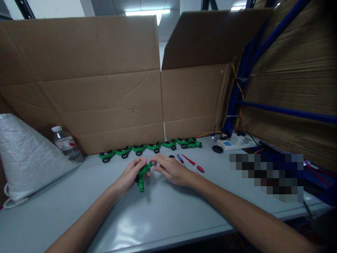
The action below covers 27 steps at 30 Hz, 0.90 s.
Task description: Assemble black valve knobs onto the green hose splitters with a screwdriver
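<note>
My left hand (pixel 133 173) is closed around a green branched plastic fitting (pixel 143 174), a Y-shaped hose connector by its look. One ringed end points up and right; another points down toward the table. My right hand (pixel 171 168) is at the upper right end, its thumb and fingers bent close together. Whether a small part sits between those fingertips cannot be made out. Behind the hands stands a row of several similar green fittings (pixel 138 149) with black round parts. A small black ring (pixel 171 156) lies just beyond my right hand.
Right of my hand lie a red screwdriver (pixel 193 163) and a blue-and-red pen-like tool (pixel 181 159). A black ring-shaped part (pixel 217 149) is near the power strip (pixel 238 141). A water bottle (pixel 67 144) and a white sack (pixel 31 161) stand left. Cardboard (pixel 105 88) walls the back.
</note>
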### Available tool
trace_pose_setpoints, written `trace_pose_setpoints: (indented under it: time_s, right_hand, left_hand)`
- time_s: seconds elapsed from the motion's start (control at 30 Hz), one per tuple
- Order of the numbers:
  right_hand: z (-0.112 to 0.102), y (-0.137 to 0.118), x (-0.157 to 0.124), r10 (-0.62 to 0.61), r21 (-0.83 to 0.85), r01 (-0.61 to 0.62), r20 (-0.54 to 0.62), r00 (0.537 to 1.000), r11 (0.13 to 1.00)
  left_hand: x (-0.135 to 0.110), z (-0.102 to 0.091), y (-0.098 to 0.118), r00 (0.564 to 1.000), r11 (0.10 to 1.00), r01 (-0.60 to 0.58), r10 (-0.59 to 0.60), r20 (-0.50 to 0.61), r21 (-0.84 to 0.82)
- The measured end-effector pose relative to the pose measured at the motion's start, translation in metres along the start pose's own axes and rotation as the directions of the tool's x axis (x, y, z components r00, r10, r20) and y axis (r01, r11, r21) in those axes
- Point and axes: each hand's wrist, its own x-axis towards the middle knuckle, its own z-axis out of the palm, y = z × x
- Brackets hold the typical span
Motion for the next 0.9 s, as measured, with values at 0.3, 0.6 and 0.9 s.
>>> trace_pose_setpoints:
  time_s: [0.3,0.6,0.9]
  right_hand:
    - [0.005,-0.004,0.001,-0.018,0.054,0.021,-0.047,0.999,0.998]
    - [0.012,-0.001,0.001,0.095,0.149,-0.083,-0.081,0.992,0.985]
    - [0.016,-0.003,0.003,0.183,0.306,-0.146,-0.098,0.978,0.941]
  left_hand:
    - [0.0,-0.001,-0.002,0.997,0.985,-0.083,0.083,0.007,0.149]
    - [0.0,0.0,-0.004,0.989,0.96,-0.14,0.147,-0.01,0.242]
    - [-0.001,0.003,-0.005,0.98,0.944,-0.197,0.196,0.029,0.263]
